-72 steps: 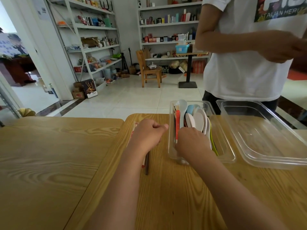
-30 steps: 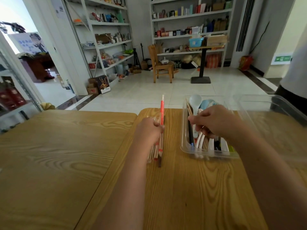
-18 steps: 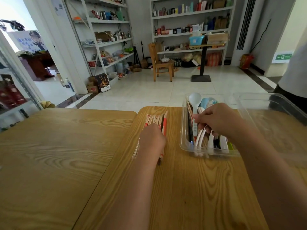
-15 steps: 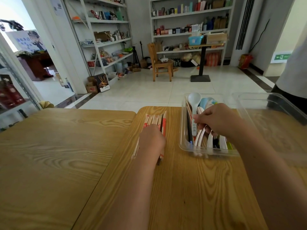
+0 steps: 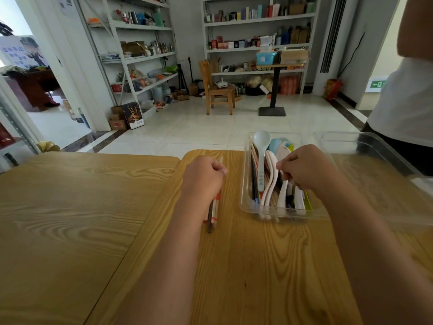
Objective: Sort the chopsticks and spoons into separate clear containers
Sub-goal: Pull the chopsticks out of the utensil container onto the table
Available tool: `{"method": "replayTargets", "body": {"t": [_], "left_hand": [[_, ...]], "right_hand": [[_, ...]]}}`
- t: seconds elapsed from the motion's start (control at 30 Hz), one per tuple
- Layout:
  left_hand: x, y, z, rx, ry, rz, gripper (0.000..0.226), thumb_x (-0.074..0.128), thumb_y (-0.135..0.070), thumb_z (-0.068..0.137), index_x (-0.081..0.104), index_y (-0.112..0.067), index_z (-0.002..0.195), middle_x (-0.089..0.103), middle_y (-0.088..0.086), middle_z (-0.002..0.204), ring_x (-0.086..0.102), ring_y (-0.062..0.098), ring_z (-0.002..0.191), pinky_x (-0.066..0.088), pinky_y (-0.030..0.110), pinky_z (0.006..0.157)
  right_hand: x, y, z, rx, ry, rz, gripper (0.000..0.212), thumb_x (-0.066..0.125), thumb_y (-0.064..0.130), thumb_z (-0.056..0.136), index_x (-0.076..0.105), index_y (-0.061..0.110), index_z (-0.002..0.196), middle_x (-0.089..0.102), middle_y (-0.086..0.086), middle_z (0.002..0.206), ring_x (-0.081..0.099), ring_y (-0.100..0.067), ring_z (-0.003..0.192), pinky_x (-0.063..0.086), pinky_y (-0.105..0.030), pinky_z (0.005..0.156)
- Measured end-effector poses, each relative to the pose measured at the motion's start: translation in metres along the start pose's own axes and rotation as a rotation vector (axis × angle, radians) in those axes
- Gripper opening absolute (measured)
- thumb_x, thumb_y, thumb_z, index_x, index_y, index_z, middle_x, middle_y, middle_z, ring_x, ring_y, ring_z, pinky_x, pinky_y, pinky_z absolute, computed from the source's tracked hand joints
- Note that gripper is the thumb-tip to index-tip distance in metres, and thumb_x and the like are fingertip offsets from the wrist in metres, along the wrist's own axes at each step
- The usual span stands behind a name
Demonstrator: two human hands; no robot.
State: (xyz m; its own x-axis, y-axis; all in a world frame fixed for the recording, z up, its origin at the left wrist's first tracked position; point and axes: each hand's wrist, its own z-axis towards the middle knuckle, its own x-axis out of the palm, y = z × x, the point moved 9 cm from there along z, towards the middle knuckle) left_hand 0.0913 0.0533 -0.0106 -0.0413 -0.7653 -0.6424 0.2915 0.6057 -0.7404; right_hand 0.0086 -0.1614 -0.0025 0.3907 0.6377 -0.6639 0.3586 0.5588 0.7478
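Your table carried two clear containers at its far R side. The lg. clear container sat at the R edge, just beside the narrow clear container. The narrow one held mixed spoons and dark chopsticks, all laid lengthwise. Your L hand rested on the table, L of the narrow container, with fingers curled round a chopstick bundle. The bundle's near ends stuck out under your wrist. Your R hand was over the narrow container, fingers curled. Whether it pinched a utensil couldn't be told. A pale blue spoon lay along that container's L side, bowl at the far end.
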Motion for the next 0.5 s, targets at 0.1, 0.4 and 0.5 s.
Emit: {"method": "replayTargets", "body": {"t": [0.1,0.4,0.5], "left_hand": [[0.003,-0.012,-0.004,0.021,0.069,-0.122,0.014,0.067,-0.022,0.092,0.064,-0.028,0.079,0.070,-0.006,0.088,0.067,0.012,0.080,0.058,0.032,0.078],[0.019,-0.025,-0.008,0.043,0.153,-0.166,0.005,0.064,-0.019,0.094,0.066,-0.021,0.091,0.068,-0.006,0.083,0.065,0.005,0.072,0.053,0.019,0.066],[0.021,-0.026,-0.009,0.043,0.160,-0.188,0.004,0.065,-0.021,0.094,0.067,-0.022,0.091,0.068,-0.007,0.085,0.066,0.006,0.075,0.057,0.026,0.076]], "right_hand": [[0.000,0.003,-0.002,-0.046,0.000,-0.066,0.023,0.063,0.019,0.092,0.071,0.005,0.077,0.067,-0.011,0.070,0.055,-0.016,0.054,0.044,-0.026,0.050],[0.061,0.025,0.008,-0.201,0.113,-0.623,0.021,0.055,0.014,0.094,0.067,0.016,0.112,0.068,-0.002,0.104,0.065,-0.019,0.092,0.057,-0.036,0.081],[0.070,0.033,0.011,-0.214,0.120,-0.804,0.020,0.059,0.015,0.094,0.062,0.012,0.113,0.067,-0.006,0.106,0.065,-0.023,0.098,0.056,-0.037,0.084]]}}
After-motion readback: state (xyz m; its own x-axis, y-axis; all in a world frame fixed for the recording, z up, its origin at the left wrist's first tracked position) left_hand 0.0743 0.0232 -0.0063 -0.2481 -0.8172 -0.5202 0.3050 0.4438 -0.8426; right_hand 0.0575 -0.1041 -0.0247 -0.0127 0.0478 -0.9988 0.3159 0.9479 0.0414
